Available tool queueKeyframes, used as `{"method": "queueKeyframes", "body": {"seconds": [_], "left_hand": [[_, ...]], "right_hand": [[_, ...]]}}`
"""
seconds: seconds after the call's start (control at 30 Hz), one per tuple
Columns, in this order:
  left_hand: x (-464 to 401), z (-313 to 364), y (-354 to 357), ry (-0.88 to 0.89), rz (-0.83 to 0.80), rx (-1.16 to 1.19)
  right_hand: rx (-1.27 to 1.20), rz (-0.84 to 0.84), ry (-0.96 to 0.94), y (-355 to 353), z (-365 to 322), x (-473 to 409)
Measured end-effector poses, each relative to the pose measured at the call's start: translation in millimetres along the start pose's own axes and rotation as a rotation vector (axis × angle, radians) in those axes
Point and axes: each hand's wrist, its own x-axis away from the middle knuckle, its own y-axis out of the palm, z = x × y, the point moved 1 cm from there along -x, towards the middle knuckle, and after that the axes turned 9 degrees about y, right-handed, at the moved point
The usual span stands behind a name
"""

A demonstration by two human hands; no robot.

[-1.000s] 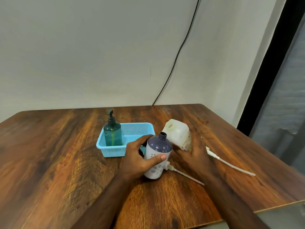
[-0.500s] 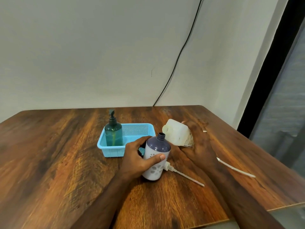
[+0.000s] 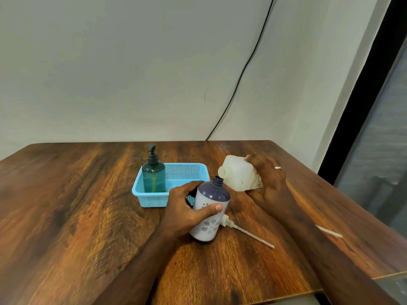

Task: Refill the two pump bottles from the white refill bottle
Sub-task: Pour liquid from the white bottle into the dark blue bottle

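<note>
Head view: left hand gripping purple-shouldered uncapped pump bottle, right hand gripping tipped white refill bottle.

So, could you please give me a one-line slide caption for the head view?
Left hand steadies the open purple bottle while right hand tips the white refill bottle toward its neck.

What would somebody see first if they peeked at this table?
First, the two hands in the middle of the wooden table: the left hand holds an open purple-and-white bottle, and the right hand tips a white refill bottle toward its neck. Behind them a green pump bottle stands in a light blue basket, and a loose white pump with its long tube lies beside the purple bottle.
</note>
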Motion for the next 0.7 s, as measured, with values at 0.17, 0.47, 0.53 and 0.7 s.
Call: {"method": "queueKeyframes", "body": {"seconds": [0.17, 0.47, 0.53, 0.7], "left_hand": [[-0.5, 1.1, -1.3, 0.006, 0.004, 0.004], [-0.5, 0.6, -1.9, 0.005, 0.002, 0.014], [-0.6, -0.6, -1.5, 0.004, -0.001, 0.012], [-1.0, -0.4, -2.2, 0.003, 0.007, 0.012]], "right_hand": [[0.057, 0.012, -0.086, -1.4, 3.4, -8.8], [0.088, 0.000, -0.134, -6.2, 1.5, -16.2], [0.097, -0.001, -0.145, -7.6, 0.6, -17.3], [0.126, -0.007, -0.168, -10.0, -2.1, -20.1]]}}
